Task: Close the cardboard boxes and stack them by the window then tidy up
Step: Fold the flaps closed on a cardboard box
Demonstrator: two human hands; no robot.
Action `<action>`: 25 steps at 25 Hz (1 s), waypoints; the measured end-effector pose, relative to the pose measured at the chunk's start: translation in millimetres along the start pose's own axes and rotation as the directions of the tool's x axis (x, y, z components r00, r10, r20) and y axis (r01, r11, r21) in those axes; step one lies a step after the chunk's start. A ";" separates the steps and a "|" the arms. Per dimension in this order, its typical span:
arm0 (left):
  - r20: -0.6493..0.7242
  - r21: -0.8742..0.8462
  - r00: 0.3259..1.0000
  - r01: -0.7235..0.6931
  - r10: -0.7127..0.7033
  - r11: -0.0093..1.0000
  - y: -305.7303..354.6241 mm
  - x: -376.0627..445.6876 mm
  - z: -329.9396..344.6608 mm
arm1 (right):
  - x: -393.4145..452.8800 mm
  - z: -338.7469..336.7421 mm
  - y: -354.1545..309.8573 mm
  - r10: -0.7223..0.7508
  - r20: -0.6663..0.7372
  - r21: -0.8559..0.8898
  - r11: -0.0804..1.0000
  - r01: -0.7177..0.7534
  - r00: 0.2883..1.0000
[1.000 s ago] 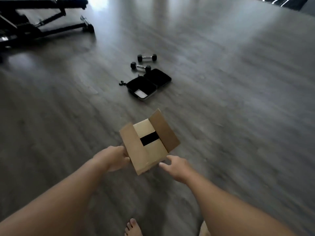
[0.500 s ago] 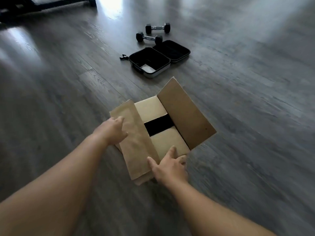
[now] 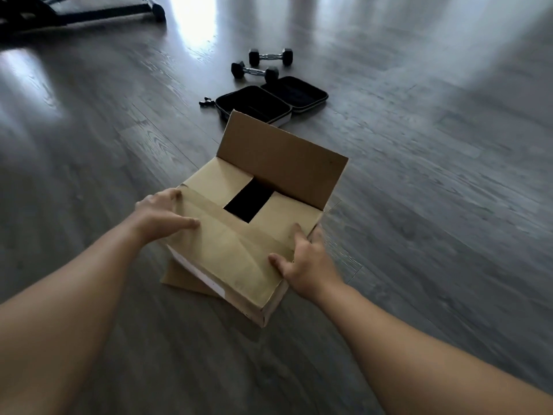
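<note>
I saw the box [image 3: 254, 235] at frame centre on the floor [image 3: 419, 205], with my hands on its near flap. My left hand [image 3: 158, 217] lay flat at the flap's left end, fingers straight and pressing the cardboard, gripping nothing. My right hand [image 3: 302, 259] sat at the box's right corner, thumb on the flap, fingers curled over the edge, holding it. The far flap stood upright; a dark gap showed between the 2 inner flaps. Beyond, at upper centre, lay 2 dumbbells [image 3: 254, 71] and an open black case [image 3: 270, 101].
</note>
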State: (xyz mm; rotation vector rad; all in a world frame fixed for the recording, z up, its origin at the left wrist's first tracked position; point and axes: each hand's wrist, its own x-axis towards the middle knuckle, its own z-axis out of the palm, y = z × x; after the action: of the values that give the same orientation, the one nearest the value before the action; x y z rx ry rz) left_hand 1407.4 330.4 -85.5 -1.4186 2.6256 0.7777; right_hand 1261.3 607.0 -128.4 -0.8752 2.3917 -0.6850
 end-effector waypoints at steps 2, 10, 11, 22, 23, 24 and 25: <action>-0.038 0.029 0.999 -0.037 0.038 0.999 8.1 -4.4 -2.4 | 7.5 -7.9 -0.3 -0.050 -0.038 0.009 0.999 0.050 0.998; -0.095 0.170 0.966 -0.223 0.241 0.960 97.4 -9.5 14.0 | 32.1 -93.0 42.3 0.003 -0.220 0.010 1.000 -0.001 0.976; -0.078 0.171 0.962 -0.245 0.261 0.954 112.9 -10.7 23.7 | 36.2 -107.2 54.3 0.020 -0.229 -0.009 1.000 -0.022 0.973; 0.132 0.158 0.932 -0.355 0.337 0.921 217.7 -40.6 140.7 | 29.5 -188.7 182.5 0.221 -0.217 -0.113 0.962 -0.249 0.951; 0.140 0.158 0.929 -0.364 0.344 0.918 222.1 -41.8 145.3 | 28.6 -191.5 188.0 0.230 -0.226 -0.108 0.960 -0.259 0.947; 0.147 0.152 0.926 -0.369 0.348 0.917 225.1 -43.4 148.0 | 27.8 -193.0 192.4 0.233 -0.237 -0.104 0.959 -0.263 0.943; 0.154 0.144 0.924 -0.372 0.351 0.917 227.2 -44.7 149.1 | 27.1 -193.0 195.8 0.231 -0.246 -0.107 0.959 -0.263 0.941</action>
State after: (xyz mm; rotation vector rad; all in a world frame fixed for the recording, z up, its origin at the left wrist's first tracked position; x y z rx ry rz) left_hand 1224.8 534.9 -111.4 -0.8211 2.8101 0.6227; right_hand 1041.5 773.2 -109.2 -0.5554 2.7254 -0.5520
